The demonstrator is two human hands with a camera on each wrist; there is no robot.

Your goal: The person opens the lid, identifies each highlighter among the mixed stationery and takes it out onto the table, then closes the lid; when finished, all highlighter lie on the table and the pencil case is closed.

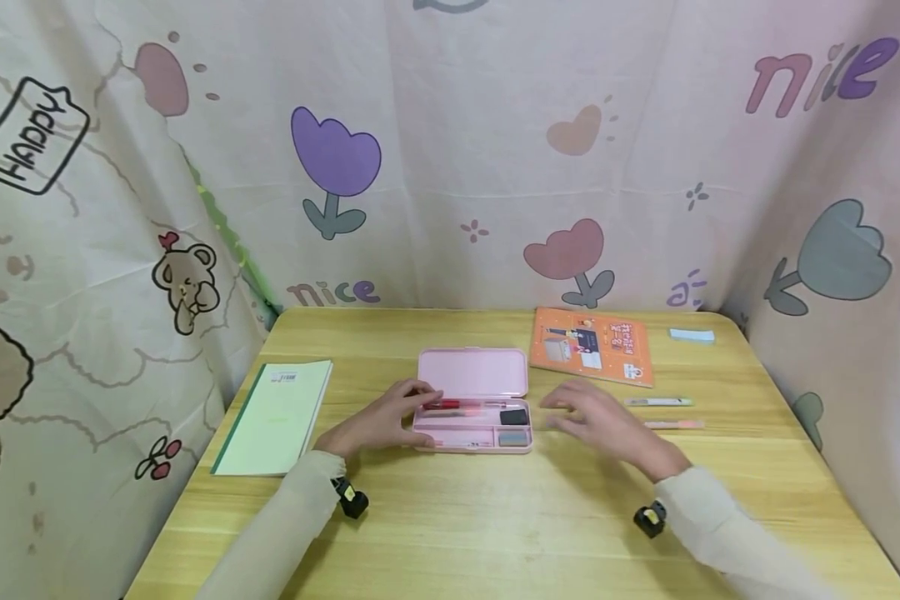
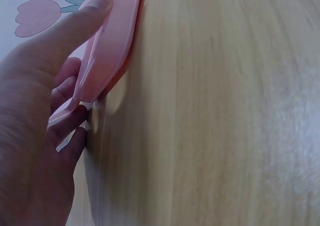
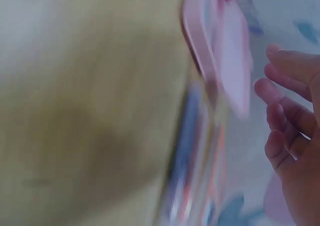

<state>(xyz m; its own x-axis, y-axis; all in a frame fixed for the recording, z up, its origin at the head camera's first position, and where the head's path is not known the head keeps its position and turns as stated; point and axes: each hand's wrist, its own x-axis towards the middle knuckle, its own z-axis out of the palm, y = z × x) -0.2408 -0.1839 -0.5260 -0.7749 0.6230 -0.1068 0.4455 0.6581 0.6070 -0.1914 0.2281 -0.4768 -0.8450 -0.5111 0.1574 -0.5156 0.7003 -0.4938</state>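
Observation:
A pink pencil case (image 1: 472,372) lies on the table with its lid folded back. Inside are a red pen (image 1: 444,404), other slim pens, a black block (image 1: 513,417) and a grey-blue block (image 1: 513,437). My left hand (image 1: 382,417) grips the case's left end; in the left wrist view the thumb (image 2: 82,26) presses on the case wall (image 2: 112,48) and the fingers lie behind it. Just right of the case, my right hand (image 1: 600,421) hovers with loosely bent fingers, holding nothing. The right wrist view is blurred, with a gap between hand and case (image 3: 200,31).
A pale green notebook (image 1: 273,421) lies at the left. An orange booklet (image 1: 592,346) is behind the right hand, with a small light-blue block (image 1: 692,336) farther right. Two pens, one whitish-green (image 1: 658,402) and one pinkish (image 1: 675,424), lie beside the right hand.

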